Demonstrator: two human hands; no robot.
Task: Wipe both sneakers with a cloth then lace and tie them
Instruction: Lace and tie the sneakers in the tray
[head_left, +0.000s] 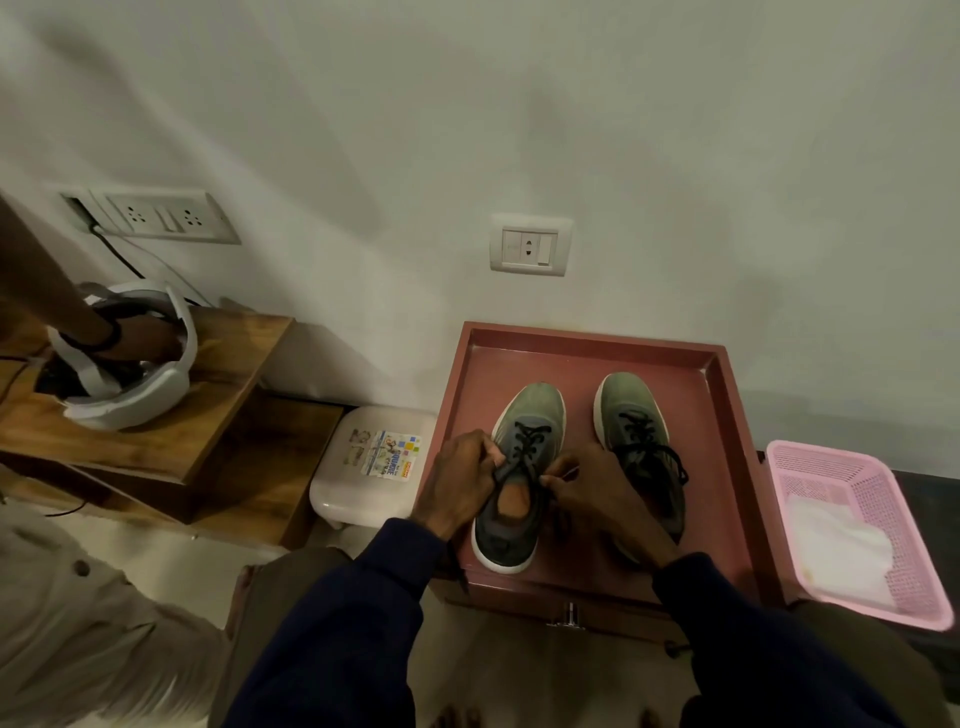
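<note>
We face a pale wall (571, 130) that fills the upper half of the view. Low at the left stands a stepped wooden shelf unit (208, 426). Against the wall in the middle is a reddish counter (727, 415) whose top has a raised rim, like a tray. Just beside its right edge sits a pink basket (909, 545) of plastic mesh, with a white cloth (836, 551) lying in its near corner. Between the shelf unit and the counter stands a white stool (374, 499) with a printed sticker (389, 454) on its seat.

A white headset (145, 384) rests on the shelf unit, and another person's hand (140, 338) reaches into it.

Both sneakers stand on the counter, side by side, toes to the wall. The left sneaker (524, 415) is grey-green with a white sole, and its mouth gapes towards us. The right sneaker (623, 400) is threaded in black, with loops hanging over its outer side.

From dark blue sleeves, the left hand (457, 483) sits against the left sneaker's flank, its fingers curled and pinching the black laces (530, 441) near the eyelets. The right hand (597, 488) lies between the two sneakers, with thumb and fingers nipped tight on a strand at the tongue.

Two socket plates are set in the wall, a long one (166, 215) above the shelf unit and a small one (530, 244) above the counter.
</note>
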